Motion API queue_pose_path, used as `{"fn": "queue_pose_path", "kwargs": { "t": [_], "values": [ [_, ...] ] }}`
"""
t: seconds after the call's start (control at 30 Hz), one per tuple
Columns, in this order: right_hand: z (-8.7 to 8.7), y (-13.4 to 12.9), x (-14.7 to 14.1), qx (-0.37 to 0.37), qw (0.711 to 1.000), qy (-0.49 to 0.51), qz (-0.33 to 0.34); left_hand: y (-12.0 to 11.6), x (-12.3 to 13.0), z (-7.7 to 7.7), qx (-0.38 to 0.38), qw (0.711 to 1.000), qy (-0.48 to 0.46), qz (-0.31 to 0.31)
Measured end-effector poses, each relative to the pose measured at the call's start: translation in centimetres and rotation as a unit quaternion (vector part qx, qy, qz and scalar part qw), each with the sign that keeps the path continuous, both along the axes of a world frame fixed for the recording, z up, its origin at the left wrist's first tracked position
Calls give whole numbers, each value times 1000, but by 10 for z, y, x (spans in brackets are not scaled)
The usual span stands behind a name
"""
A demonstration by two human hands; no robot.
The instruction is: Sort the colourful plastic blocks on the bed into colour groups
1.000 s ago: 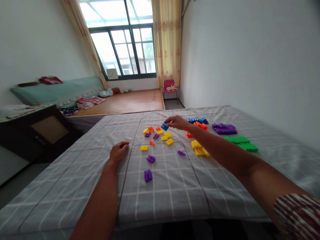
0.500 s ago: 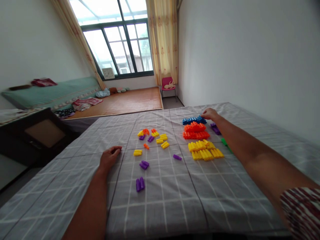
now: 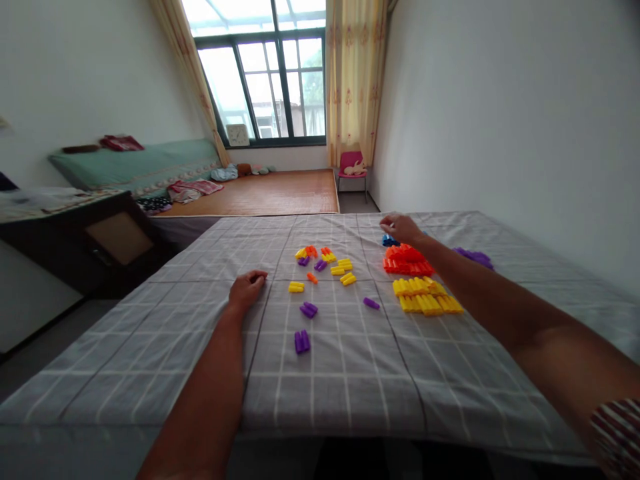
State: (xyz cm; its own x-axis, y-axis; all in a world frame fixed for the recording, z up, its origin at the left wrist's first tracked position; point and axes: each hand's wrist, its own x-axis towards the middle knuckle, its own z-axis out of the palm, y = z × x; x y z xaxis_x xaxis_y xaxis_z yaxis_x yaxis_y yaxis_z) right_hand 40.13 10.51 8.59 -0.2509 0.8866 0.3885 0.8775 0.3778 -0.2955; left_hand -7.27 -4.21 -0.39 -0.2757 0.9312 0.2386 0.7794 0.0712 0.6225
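Note:
My left hand rests on the checked sheet with its fingers curled together, left of the loose yellow pieces; nothing shows in it. My right hand reaches to the far side, its fingers bent in a pinch beside the row of blue pieces. Whatever it may hold is hidden, and my hand and forearm cover much of that row. Nearer me lie stacked rows of orange pieces and yellow pieces, small tube-like plastic parts. Purple pieces lie beyond my right forearm.
Several loose pieces are scattered mid-sheet, among them a purple pair, a purple cluster, a single purple piece and an orange one. A dark cabinet stands at left; a wall bounds the right.
My right hand has moved left along the blue row, from its right end to its left part. The view has shifted; my left hand stays resting on the sheet.

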Motion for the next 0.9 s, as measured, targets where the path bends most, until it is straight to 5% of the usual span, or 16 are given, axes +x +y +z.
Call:
{"fn": "queue_pose_path", "kwargs": {
  "t": [0.13, 0.27, 0.43, 0.6, 0.7, 0.9],
  "values": [
    [-22, -23, -78, -110, 982, -23, 155, -2, 2, 0, 1, 1000, 6, -1],
    [-42, -39, -112, -179, 972, -53, 142, -2, 2, 0, 9, 1000, -6, -12],
    [-37, -72, -112, -143, 984, 21, 102, -2, 2, 1, 4, 1000, -4, -8],
    [-13, -122, -67, -62, 983, 140, 97, 0, 1, 4, 8, 1000, 6, -6],
    [-4, -148, -7, -10, 972, 235, 8, 0, 2, 5, 11, 1000, 12, -5],
    [-37, -188, 92, -4, 940, 306, -153, 2, 3, 8, 9, 1000, 25, -6]
  ]
}}
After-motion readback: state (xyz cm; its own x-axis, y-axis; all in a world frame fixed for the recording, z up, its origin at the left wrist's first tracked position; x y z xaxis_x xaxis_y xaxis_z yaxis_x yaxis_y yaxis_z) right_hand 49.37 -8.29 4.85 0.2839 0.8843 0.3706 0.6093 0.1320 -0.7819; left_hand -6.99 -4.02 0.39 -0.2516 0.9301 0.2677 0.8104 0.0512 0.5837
